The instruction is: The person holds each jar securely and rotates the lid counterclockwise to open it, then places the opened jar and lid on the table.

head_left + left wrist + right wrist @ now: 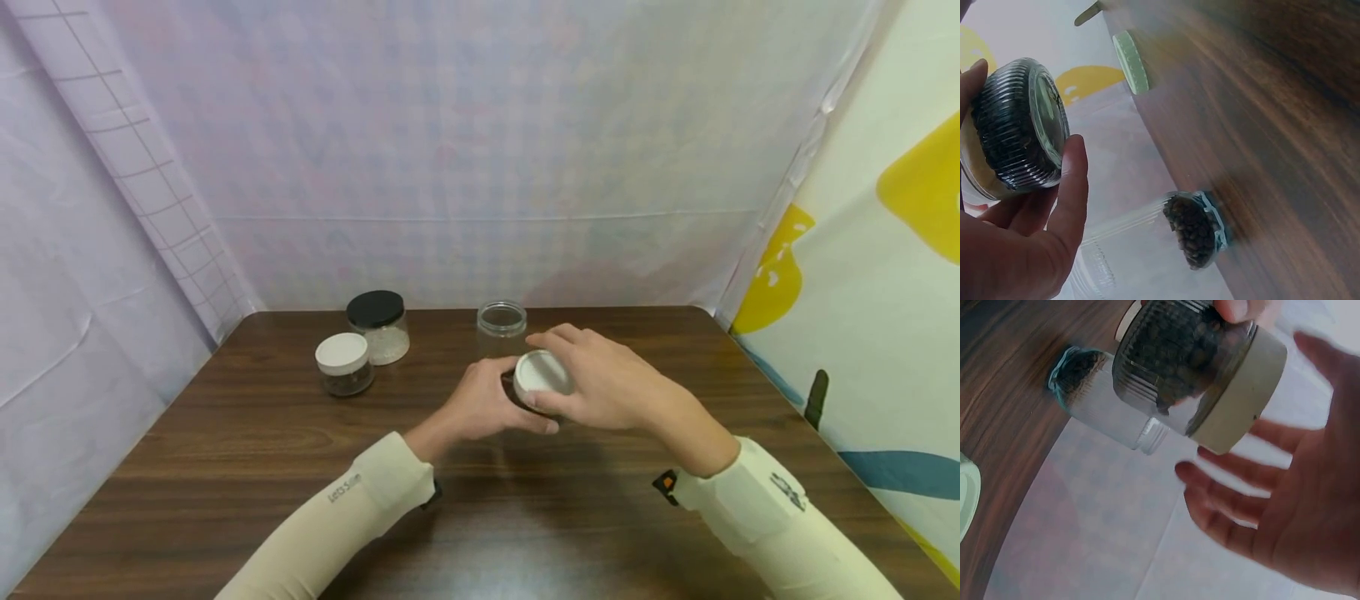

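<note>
The left hand (487, 402) is closed round the ribbed jar (1010, 131), above the bench (247, 467); the right hand (603, 375), fingers loosely spread, surrounds its pale lid (540, 372); if the left grip weakens, it may fall against the lidless jar (501, 337).

A short, clear jar (1175, 356) with ribbed sides and dark, pebble-like pieces inside sits in the curve of the left hand (487, 404), between thumb and fingers, base down and raised off the table. Its wide, pale cream lid (542, 372), flat-topped and smooth-sided, is on the jar and faces up, just beside the palm side of the right hand (603, 379), whose fingers spread about its edge. Whether the lid is screwed tight cannot be told.
</note>
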Motion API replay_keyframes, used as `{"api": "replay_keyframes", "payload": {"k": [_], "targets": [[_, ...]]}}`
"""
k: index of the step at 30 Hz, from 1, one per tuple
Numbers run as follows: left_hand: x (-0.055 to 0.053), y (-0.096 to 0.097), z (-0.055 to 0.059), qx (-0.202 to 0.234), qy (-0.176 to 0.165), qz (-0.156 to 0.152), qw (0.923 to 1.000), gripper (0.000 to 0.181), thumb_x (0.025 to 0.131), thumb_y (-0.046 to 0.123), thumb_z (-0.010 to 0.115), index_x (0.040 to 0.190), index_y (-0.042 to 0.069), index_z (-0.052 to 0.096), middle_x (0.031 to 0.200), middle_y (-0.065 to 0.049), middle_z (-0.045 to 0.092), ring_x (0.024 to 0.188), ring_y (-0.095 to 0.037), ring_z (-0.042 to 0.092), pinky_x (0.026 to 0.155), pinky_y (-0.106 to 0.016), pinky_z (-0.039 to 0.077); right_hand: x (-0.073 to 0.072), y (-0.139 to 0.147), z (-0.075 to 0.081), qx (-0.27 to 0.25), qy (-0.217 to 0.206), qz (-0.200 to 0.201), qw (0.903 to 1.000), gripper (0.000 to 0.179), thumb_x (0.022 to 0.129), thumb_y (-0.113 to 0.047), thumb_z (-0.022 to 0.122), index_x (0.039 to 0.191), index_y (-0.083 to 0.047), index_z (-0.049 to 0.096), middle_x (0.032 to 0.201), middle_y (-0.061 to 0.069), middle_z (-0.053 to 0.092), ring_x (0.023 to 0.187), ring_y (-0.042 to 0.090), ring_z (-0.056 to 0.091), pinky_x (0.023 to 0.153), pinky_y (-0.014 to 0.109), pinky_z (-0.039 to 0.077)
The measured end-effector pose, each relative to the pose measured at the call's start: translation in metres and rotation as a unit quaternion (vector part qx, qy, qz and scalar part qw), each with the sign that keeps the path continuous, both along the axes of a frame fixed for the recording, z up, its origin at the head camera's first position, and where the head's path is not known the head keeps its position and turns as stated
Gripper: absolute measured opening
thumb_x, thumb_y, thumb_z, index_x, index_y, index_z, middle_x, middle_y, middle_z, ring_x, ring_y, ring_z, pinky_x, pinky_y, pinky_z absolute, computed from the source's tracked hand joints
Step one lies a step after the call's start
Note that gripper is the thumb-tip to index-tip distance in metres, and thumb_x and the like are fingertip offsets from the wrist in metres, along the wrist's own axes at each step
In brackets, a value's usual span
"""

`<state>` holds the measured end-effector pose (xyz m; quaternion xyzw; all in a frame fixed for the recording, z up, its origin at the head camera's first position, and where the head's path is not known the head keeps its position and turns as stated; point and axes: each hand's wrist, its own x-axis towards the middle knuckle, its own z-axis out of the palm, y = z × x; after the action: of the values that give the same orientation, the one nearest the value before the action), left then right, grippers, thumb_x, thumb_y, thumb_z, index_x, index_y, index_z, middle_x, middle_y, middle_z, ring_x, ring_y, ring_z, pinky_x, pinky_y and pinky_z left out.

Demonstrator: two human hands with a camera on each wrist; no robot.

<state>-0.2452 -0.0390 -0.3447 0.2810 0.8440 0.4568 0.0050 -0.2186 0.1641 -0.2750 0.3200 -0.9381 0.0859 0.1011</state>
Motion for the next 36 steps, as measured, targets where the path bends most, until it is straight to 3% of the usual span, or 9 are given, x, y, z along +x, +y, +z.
{"api": "replay_keyframes", "payload": {"k": [5,10,21,30,36], "targets": [[0.002,0.002,0.003,-0.007,0.013,0.023,0.9996,0.070,0.061,0.051,0.095,0.122,0.027,0.068,0.107,0.014,0.072,0.098,-0.006,0.067,0.088,-0.031,0.054,-0.002,-0.006,-0.002,-0.007,0.021,-0.075,0.9969,0.066,0.097,-0.066,0.050,0.142,-0.018,0.055,0.128,0.008,0.060,0.097,0.025,0.065,0.073,0.046,0.055],[0.005,0.004,0.005,-0.008,-0.002,0.036,0.9993,0.071,0.060,0.051,0.096,0.122,0.027,0.069,0.108,0.014,0.073,0.098,-0.006,0.067,0.087,-0.032,0.055,-0.002,-0.013,-0.004,0.007,0.012,-0.099,0.9950,0.072,0.094,-0.072,0.047,0.141,-0.018,0.056,0.127,0.009,0.060,0.098,0.028,0.063,0.072,0.046,0.054],[0.003,0.004,0.002,-0.016,-0.008,0.036,0.9992,0.071,0.059,0.053,0.096,0.120,0.027,0.069,0.106,0.013,0.073,0.098,-0.010,0.069,0.082,-0.030,0.056,-0.002,-0.013,-0.006,0.022,0.025,-0.040,0.9986,0.061,0.092,-0.063,0.061,0.133,-0.017,0.062,0.121,0.007,0.062,0.089,0.020,0.058,0.062,0.032,0.047],[0.005,0.003,0.001,-0.033,-0.009,0.041,0.9986,0.087,0.061,0.053,0.094,0.135,0.021,0.062,0.116,0.006,0.071,0.100,-0.009,0.066,0.083,-0.031,0.056,-0.002,-0.009,-0.008,0.010,0.020,0.037,0.9991,0.052,0.088,-0.042,0.070,0.133,-0.017,0.062,0.124,0.002,0.062,0.100,0.020,0.056,0.080,0.035,0.049],[0.004,0.003,0.000,-0.037,-0.005,0.040,0.9985,0.079,0.065,0.049,0.093,0.133,0.021,0.063,0.110,0.005,0.071,0.096,-0.010,0.065,0.081,-0.031,0.055,-0.002,-0.008,-0.007,0.005,0.009,0.063,0.9979,0.054,0.079,-0.033,0.072,0.130,-0.020,0.062,0.126,-0.002,0.061,0.098,0.019,0.053,0.080,0.034,0.046]]}}
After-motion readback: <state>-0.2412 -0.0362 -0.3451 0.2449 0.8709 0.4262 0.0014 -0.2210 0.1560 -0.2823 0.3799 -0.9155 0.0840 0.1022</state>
